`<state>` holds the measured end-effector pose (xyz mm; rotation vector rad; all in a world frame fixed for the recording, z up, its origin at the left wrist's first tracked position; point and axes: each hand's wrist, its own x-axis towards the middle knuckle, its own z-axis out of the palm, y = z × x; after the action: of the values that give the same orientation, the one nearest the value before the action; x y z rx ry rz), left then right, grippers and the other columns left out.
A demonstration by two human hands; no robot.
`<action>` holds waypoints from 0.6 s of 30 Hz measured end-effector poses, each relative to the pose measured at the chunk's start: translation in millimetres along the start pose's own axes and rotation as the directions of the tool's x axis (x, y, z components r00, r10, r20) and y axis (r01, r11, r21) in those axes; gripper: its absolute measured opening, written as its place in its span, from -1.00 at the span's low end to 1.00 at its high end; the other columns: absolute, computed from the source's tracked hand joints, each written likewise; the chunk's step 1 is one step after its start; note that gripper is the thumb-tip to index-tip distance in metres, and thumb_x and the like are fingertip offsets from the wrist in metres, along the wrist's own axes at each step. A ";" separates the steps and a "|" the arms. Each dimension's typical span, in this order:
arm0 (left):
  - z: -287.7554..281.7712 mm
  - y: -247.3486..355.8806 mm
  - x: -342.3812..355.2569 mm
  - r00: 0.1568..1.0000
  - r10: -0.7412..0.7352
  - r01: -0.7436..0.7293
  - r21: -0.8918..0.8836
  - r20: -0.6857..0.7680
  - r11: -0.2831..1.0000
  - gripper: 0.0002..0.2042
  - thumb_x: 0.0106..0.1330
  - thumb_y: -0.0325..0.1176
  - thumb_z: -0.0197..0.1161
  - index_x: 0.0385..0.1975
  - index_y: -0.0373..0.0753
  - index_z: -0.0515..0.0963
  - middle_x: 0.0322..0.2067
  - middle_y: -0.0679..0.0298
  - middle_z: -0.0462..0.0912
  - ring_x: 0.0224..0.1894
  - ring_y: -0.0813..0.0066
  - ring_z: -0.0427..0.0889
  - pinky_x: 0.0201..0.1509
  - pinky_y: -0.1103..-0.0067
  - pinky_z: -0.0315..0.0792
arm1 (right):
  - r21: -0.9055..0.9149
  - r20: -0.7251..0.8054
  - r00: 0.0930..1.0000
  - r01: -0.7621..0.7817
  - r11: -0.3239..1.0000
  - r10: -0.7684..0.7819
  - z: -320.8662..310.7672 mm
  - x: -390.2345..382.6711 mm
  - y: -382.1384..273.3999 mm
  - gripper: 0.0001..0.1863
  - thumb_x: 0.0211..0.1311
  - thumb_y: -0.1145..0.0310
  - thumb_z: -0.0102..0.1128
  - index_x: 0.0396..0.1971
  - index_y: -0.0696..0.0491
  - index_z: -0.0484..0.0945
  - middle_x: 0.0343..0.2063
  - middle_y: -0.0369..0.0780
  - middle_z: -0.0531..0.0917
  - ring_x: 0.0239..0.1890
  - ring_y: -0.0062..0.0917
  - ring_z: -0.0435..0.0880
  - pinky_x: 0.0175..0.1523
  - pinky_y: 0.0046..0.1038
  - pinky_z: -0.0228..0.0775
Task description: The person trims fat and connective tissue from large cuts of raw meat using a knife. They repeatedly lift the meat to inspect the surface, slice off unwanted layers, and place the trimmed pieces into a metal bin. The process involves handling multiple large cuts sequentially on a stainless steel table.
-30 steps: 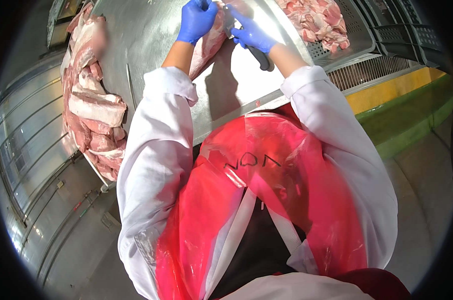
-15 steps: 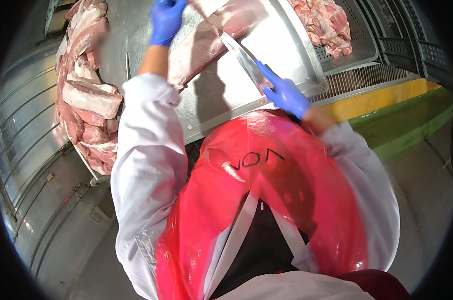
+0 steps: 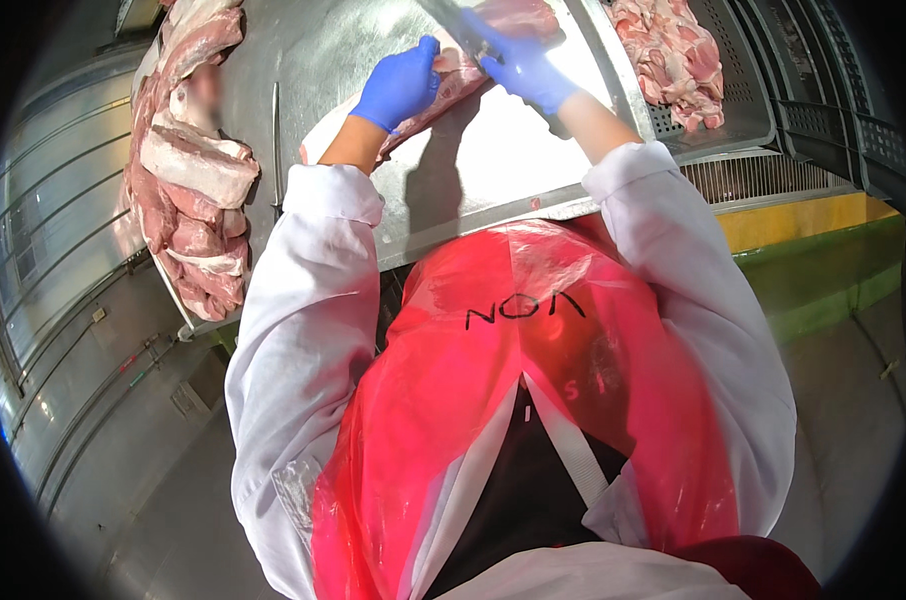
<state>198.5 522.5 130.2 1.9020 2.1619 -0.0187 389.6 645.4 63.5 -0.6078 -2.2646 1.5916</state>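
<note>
A long pale-pink piece of meat (image 3: 459,84) lies slantwise on the metal worktop (image 3: 325,62), partly covered by both hands. Over its middle is my left hand (image 3: 398,85) in a blue glove, fingers pinched together at the meat; what they grip is hidden. My right hand (image 3: 526,68), also gloved in blue and smeared by motion, is closed on a knife (image 3: 451,30). Its blurred blade points up and left across the meat, toward the far edge of the view.
A heap of large meat cuts (image 3: 198,175) runs along the left side. Beside it lies a thin metal rod (image 3: 276,150). To the right, a dark perforated crate (image 3: 748,95) holds pale trimmings (image 3: 670,62). A raised rim (image 3: 613,75) borders the worktop there.
My left hand has come down and right onto the meat; the strip it was pulling up no longer shows. My right hand has moved up and away from me with the knife, over the meat.
</note>
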 end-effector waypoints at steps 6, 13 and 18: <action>-18.0 -8.5 17.4 0.994 0.106 -0.108 -0.047 -0.029 0.993 -0.70 0.24 -0.38 0.17 -0.03 -0.17 0.38 -0.26 -0.03 0.69 -0.19 -0.14 0.66 -0.12 0.15 0.53 | -0.092 0.271 0.952 -0.123 0.988 0.144 -31.2 -90.5 -20.1 -0.24 0.42 0.22 -0.02 0.55 -0.34 -0.08 -0.35 -0.03 0.68 -0.41 -0.20 0.67 -0.10 -0.20 0.54; -42.2 4.7 52.7 0.974 0.222 -0.218 0.058 -0.055 0.974 -0.89 0.19 -0.44 0.16 -0.34 -0.32 0.52 -0.51 -0.04 0.63 -0.44 -0.01 0.64 -0.31 0.24 0.51 | -0.016 0.227 0.939 -0.260 0.966 0.257 -6.0 -25.7 -29.3 -0.23 0.42 0.24 -0.04 0.55 -0.39 -0.11 -0.40 -0.14 0.65 -0.45 -0.44 0.63 -0.26 -0.36 0.57; -51.2 -5.0 37.2 0.975 0.208 -0.207 0.021 -0.078 0.978 -0.88 0.14 -0.45 0.15 -0.35 -0.31 0.52 -0.49 -0.12 0.63 -0.38 -0.16 0.65 -0.25 0.13 0.51 | -0.015 0.393 0.881 -0.282 0.959 0.264 -10.5 -84.6 -23.4 -0.25 0.44 0.22 -0.07 0.55 -0.38 -0.12 -0.29 -0.11 0.65 -0.47 -0.48 0.60 -0.23 -0.32 0.57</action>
<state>180.1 567.2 171.3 2.1608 2.0032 0.0851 463.8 604.3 88.5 -0.6722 -2.5036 2.0537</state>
